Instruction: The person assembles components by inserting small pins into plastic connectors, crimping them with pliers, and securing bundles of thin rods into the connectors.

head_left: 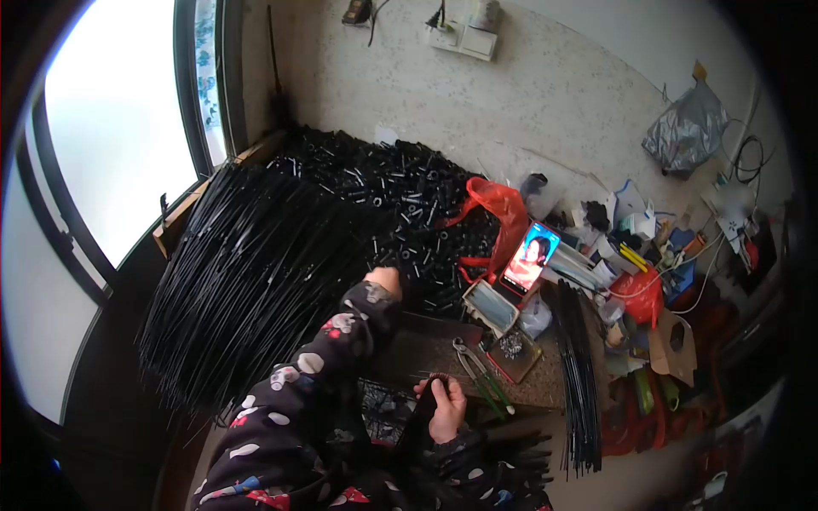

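Observation:
My left hand [385, 279] reaches to the near edge of a large heap of short black tubes [409, 200]; its fingers are hidden against the dark pieces. Beside it on the left lies a big bundle of long thin black rods [247, 264]. Lower down, my right hand [445, 407] is closed, thumb up, round a dark item that I cannot make out, with thin pale wires sticking out at its left. Just right of that hand are green-handled pliers [484, 379] on the brown work surface [545, 379].
A lit phone [530, 258] leans behind a small box [492, 308]. Near it are a red bag [503, 213] and a tray of small metal parts [513, 347]. More black rods [578, 375] hang over the table's front edge. Clutter fills the right side.

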`<state>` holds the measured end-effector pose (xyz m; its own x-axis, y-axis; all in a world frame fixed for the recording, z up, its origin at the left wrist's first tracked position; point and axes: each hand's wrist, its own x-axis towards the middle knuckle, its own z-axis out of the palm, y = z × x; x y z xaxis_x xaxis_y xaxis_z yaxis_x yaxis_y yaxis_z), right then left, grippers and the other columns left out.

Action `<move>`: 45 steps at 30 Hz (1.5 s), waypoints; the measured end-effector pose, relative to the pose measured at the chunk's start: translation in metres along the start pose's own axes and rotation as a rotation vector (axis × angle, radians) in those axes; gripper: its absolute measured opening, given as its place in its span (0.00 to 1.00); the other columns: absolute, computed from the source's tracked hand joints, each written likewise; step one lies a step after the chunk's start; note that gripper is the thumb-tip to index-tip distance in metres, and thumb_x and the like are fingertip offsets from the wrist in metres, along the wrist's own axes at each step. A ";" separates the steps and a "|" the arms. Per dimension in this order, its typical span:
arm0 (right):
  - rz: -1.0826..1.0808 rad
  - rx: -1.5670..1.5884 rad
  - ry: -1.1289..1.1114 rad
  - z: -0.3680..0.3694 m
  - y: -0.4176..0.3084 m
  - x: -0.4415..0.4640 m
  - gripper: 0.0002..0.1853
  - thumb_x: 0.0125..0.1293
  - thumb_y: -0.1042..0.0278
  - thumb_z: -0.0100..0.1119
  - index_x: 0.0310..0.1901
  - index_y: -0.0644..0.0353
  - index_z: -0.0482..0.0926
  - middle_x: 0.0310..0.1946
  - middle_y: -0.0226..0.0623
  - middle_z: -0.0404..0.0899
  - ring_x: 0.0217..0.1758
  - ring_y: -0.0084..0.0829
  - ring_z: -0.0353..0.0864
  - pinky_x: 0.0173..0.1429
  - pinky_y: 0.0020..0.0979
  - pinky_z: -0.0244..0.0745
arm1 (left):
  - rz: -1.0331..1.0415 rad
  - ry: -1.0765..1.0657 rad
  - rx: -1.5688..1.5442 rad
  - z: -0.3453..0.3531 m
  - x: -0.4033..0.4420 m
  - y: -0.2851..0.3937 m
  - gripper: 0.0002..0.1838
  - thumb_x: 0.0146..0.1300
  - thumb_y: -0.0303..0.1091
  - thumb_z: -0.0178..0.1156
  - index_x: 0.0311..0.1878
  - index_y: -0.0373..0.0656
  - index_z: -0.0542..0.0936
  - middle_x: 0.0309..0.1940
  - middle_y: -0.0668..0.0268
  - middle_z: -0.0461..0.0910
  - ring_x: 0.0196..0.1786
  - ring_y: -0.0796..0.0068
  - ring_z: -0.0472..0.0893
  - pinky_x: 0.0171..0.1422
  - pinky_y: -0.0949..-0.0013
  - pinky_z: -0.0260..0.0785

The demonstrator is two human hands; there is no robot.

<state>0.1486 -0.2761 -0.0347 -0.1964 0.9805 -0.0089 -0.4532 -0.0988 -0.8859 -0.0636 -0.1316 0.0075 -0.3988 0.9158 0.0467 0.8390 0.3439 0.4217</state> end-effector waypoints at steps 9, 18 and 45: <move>-0.009 -0.058 -0.038 -0.010 -0.008 0.000 0.04 0.61 0.73 0.54 0.36 0.63 0.73 0.28 0.37 0.78 0.29 0.27 0.76 0.38 0.26 0.72 | 0.477 0.165 -0.488 0.027 -0.128 -0.047 0.13 0.48 0.36 0.66 0.31 0.39 0.75 0.23 0.59 0.76 0.25 0.66 0.75 0.30 0.67 0.68; 0.050 0.036 -0.103 0.009 -0.005 -0.001 0.05 0.62 0.70 0.54 0.35 0.62 0.72 0.28 0.31 0.75 0.31 0.23 0.74 0.38 0.23 0.69 | -0.230 -0.717 -1.908 0.028 -0.175 -0.054 0.09 0.53 0.23 0.61 0.39 0.38 0.77 0.28 0.65 0.79 0.31 0.76 0.79 0.33 0.77 0.70; -0.087 -0.075 -0.053 0.008 0.016 -0.014 0.08 0.62 0.73 0.55 0.41 0.61 0.67 0.32 0.32 0.72 0.29 0.22 0.71 0.35 0.24 0.69 | -0.107 -0.779 -2.058 0.027 -0.178 -0.035 0.11 0.53 0.20 0.60 0.41 0.36 0.74 0.41 0.57 0.77 0.45 0.66 0.78 0.52 0.66 0.71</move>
<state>0.1369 -0.2924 -0.0448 -0.2060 0.9742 0.0920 -0.4047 0.0008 -0.9145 -0.0115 -0.3012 -0.0396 0.2223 0.9716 -0.0814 -0.8228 0.2317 0.5189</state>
